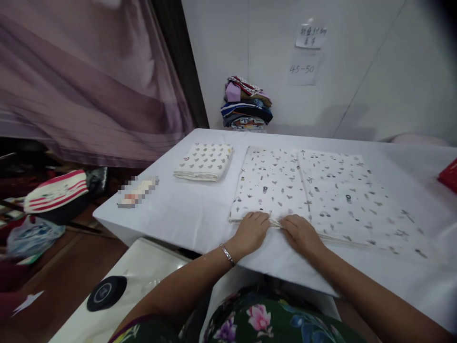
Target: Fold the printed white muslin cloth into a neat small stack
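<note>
A white cloth (269, 186) with small scattered prints lies in folded layers across the table. Its left section is folded over, with an edge running front to back near the middle, and the right part (350, 195) stretches toward the right. My left hand (252, 231), with a bracelet on the wrist, grips the cloth's near edge, fingers on top. Close to its right, my right hand (300, 236) holds the same edge; both thumbs are mostly hidden. Between the hands the layered edge shows. Further left sits a neatly folded white cloth (205, 162) with a leaf-like print, untouched.
The table (178, 209) has a white cover. A blurred-out item (138, 192) lies near its left corner. Behind it, a pile of folded fabrics (247, 105) stands against the wall. A red object (449, 176) is at the right edge. A white surface with a black round object (107, 293) stands lower left.
</note>
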`<state>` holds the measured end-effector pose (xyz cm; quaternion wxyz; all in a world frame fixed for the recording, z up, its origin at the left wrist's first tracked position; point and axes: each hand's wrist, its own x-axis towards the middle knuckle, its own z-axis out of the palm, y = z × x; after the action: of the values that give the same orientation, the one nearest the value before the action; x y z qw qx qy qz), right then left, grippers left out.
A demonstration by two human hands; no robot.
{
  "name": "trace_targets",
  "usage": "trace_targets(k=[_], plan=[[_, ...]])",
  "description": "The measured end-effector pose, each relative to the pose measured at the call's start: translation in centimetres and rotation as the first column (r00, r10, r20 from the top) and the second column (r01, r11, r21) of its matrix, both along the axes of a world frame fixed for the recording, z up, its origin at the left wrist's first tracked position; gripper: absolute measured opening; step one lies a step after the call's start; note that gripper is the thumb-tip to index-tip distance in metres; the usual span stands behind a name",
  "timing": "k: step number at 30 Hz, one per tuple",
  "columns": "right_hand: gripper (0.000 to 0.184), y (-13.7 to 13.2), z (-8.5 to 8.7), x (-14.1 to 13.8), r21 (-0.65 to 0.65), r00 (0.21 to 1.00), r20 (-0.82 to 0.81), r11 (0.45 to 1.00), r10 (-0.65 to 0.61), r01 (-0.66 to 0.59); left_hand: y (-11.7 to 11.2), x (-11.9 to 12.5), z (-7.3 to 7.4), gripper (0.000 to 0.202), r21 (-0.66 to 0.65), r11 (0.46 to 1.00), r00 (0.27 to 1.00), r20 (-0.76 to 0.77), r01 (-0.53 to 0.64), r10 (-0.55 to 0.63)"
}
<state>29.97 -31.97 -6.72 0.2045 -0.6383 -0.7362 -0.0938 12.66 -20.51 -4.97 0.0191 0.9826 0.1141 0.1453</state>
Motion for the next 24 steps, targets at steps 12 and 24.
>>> trace_targets(k=[12,24], plan=[[0.023,-0.1,0.0,0.0,0.014,0.999,-0.049,1.000,-0.005,0.006,3.2,-5.3,1.0,0.015,0.063,0.974,0.976,0.012,-0.216,0.216],[0.025,-0.4,0.6,-0.6,-0.041,1.000,-0.022,0.999,0.003,-0.004,4.8,-7.5,0.5,0.020,0.015,0.999,0.999,0.003,-0.041,0.041]])
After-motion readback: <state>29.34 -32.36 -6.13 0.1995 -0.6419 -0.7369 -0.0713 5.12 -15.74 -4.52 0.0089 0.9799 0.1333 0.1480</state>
